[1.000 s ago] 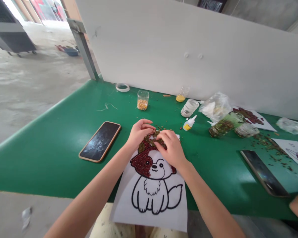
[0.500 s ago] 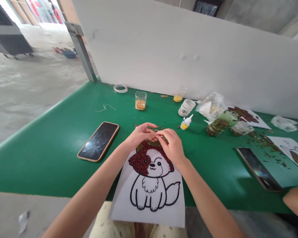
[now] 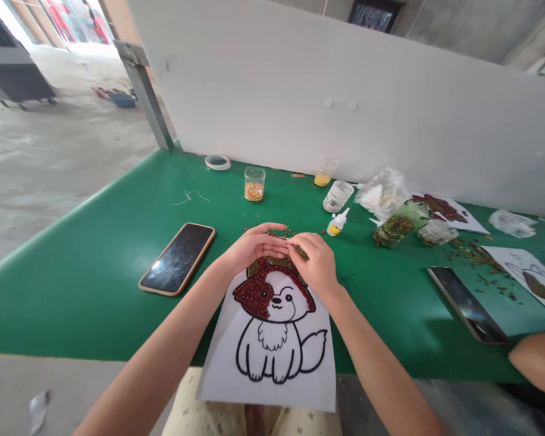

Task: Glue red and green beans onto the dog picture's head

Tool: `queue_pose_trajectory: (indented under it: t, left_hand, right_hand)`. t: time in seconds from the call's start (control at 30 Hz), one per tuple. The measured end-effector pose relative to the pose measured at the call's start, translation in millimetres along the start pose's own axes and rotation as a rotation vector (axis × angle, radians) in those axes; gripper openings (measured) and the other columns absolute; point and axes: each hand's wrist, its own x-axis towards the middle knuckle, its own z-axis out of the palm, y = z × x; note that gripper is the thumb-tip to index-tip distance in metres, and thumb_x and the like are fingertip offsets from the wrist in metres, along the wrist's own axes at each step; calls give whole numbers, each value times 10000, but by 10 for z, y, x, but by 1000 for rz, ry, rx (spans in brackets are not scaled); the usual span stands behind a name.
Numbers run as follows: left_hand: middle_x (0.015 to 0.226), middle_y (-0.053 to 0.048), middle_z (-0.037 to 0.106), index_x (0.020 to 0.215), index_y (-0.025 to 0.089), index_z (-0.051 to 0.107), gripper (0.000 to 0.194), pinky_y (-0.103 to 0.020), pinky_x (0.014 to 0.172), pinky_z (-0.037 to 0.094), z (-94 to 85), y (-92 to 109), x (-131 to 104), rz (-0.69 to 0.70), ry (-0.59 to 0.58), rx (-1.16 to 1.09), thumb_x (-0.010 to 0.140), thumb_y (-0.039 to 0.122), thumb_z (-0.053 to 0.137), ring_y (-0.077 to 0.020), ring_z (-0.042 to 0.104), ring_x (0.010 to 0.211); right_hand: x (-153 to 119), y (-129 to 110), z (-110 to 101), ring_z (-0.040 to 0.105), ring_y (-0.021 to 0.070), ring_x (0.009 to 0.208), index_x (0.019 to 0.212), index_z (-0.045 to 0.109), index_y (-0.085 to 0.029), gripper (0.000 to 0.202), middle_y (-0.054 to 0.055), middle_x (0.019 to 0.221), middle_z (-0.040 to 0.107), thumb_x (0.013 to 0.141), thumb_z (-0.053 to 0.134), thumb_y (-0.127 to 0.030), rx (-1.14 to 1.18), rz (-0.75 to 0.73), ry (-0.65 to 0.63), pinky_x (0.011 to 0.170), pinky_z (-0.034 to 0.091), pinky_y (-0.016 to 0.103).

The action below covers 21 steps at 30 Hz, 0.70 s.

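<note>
A sheet of paper with a dog drawing [image 3: 272, 357] hangs over the table's front edge towards my lap. Dark red grains cover part of the dog's head, and greenish grains fill the hat area above. My left hand [image 3: 253, 249] is held over the top of the sheet, its fingers stretched out and slightly cupped. Touching its fingertips, my right hand [image 3: 315, 261] is closed in a pinch; whatever it grips is too small to make out. Loose grains lie just beyond the hands, partly hidden by them. A small glue bottle [image 3: 338, 222] stands beyond my right hand.
On the green table [image 3: 95, 260] lie a phone [image 3: 178, 258] at left and another phone [image 3: 467, 304] at right. Farther back are a cup of corn kernels [image 3: 254, 184], a tape roll [image 3: 217, 162], and a tipped jar of green grains [image 3: 400, 224]. Another person's arm [image 3: 538, 363] rests at right.
My left fingers have straightened and flattened out, while the right hand stays pinched beside them. The whole view has shifted slightly; the sheet lies as before.
</note>
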Motion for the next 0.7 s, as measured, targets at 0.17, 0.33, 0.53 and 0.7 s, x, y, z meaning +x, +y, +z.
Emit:
queue_pose_trajectory:
  t: [0.17, 0.33, 0.53, 0.7]
  left_hand:
    - [949, -141, 716, 1101, 151, 592, 371, -353, 794, 535, -4, 16, -6, -4, -9, -38, 732, 135, 565, -210, 688, 819]
    - [822, -95, 715, 976, 135, 602, 289, -277, 706, 519, -19, 10, 29, 74, 202, -59, 694, 96, 555, -161, 672, 728]
    - [665, -21, 654, 907, 135, 592, 256, -254, 627, 485, -34, 57, 31, 151, 343, -175, 663, 99, 524, -112, 603, 583]
    - [647, -24, 647, 895, 125, 596, 239, -243, 614, 471, -25, 42, 61, 122, 320, -189, 668, 104, 526, -111, 599, 578]
  right_hand:
    - [13, -10, -20, 587, 192, 907, 906, 594, -226, 141, 58, 928, 648, 896, 458, -191, 39, 15, 15, 825, 466, 336]
    - [9, -62, -14, 555, 187, 935, 851, 603, -223, 93, 48, 928, 620, 873, 521, -186, 87, -78, -123, 854, 450, 345]
    - [-54, -187, 120, 495, 194, 1020, 808, 634, -211, 76, 44, 1021, 600, 850, 579, -181, 84, -250, -378, 923, 414, 366]
    - [-72, -206, 190, 483, 191, 990, 798, 646, -210, 82, 26, 1010, 608, 849, 589, -181, 72, -294, -450, 886, 419, 350]
